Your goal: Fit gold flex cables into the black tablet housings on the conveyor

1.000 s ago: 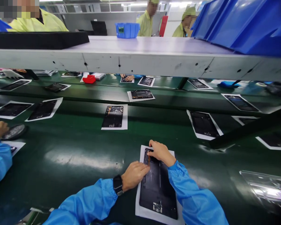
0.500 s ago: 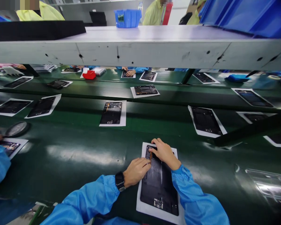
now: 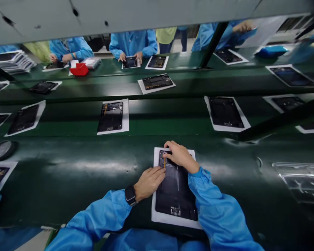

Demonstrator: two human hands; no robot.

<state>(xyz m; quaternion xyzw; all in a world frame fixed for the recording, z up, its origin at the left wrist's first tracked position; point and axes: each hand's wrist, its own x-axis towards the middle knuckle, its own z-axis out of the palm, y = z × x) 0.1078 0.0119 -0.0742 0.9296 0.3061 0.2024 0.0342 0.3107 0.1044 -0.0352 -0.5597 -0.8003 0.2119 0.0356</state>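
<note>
An opened tablet [image 3: 174, 193], black and without its cover, lies on a white sheet [image 3: 157, 218] in front of me. A narrow orange flex cable [image 3: 164, 161] runs along its upper left part. My left hand [image 3: 149, 182], a dark watch on its wrist, has its fingers drawn together at the cable's lower end. Over the tablet's top edge curls my right hand [image 3: 180, 155], its thumb near the cable's upper end and its forefinger past the edge. The fingers partly hide the tablet's top parts.
More opened tablets on white sheets lie on the green belt, such as one tablet [image 3: 110, 116] ahead and another [image 3: 226, 112] to the right. A dark post [image 3: 282, 120] slants at right beside a clear plastic tray [image 3: 300, 181]. Co-workers in blue sit across.
The view has tipped downward, so the overhead shelf's top is gone and co-workers across show more. Both hands stay at the tablet's upper end, with only slight finger movement.
</note>
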